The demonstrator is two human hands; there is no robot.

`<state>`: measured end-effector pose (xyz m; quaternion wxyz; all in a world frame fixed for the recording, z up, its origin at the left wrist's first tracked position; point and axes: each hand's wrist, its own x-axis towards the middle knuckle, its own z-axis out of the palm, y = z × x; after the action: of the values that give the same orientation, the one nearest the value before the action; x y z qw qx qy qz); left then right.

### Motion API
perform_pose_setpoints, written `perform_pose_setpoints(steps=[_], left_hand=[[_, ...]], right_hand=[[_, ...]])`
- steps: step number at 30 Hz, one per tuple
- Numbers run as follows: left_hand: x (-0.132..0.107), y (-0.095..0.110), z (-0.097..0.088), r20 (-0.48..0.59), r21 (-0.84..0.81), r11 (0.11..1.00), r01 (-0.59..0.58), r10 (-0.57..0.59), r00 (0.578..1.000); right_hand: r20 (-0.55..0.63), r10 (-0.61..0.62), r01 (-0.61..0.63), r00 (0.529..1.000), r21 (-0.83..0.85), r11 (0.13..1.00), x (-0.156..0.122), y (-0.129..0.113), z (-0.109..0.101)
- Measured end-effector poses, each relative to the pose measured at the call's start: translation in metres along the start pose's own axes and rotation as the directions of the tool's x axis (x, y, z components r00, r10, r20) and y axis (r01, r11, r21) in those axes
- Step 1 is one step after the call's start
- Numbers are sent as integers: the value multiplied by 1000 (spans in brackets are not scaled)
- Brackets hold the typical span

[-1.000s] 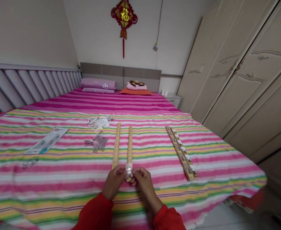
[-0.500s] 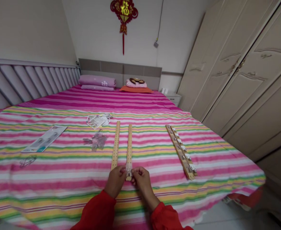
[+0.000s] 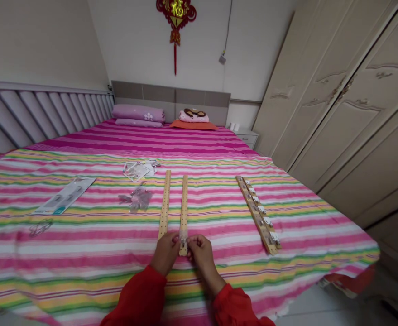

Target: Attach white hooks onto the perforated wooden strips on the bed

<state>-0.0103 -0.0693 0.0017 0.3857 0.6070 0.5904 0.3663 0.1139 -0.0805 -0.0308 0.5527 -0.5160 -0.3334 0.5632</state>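
Observation:
At the near end of a narrow wooden strip with rows of holes (image 3: 184,203), my left hand (image 3: 165,254) and my right hand (image 3: 201,253) pinch the two sides of a small clear hook (image 3: 183,241) that has a metal part. The hook lies flat against the strip's face. Fingers of both hands are closed, and their tips partly cover the hook's edges. A second holed strip (image 3: 165,203) lies parallel just to the left, its near end behind my left hand.
Right of my hands lie two wooden strips, one with clear hooks (image 3: 255,213) and one with white hooks (image 3: 261,208). To the left are clear pieces (image 3: 138,199), loose packaging (image 3: 136,171), a long card package (image 3: 66,196) and thin wire loops (image 3: 40,227) on the striped bedspread (image 3: 93,258).
Both hands stay at the hook with nearly the same pinch. The whole view shifts very slightly; nothing else has visibly moved.

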Motion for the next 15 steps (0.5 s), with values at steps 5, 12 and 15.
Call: perform_pose_setpoints(steps=[5, 12, 15], left_hand=[[2, -1, 1, -7, 29, 1000, 10, -10, 1000], [4, -9, 5, -37, 27, 1000, 2, -1, 999], [4, -9, 5, -38, 38, 999, 1, 0, 999]], right_hand=[[-2, -12, 12, 1000, 7, 1000, -1, -1, 0], [4, 2, -2, 1000, -14, 1000, -2, -3, 1], [8, 6, -6, 1000, -41, 999, -4, 1, 1]])
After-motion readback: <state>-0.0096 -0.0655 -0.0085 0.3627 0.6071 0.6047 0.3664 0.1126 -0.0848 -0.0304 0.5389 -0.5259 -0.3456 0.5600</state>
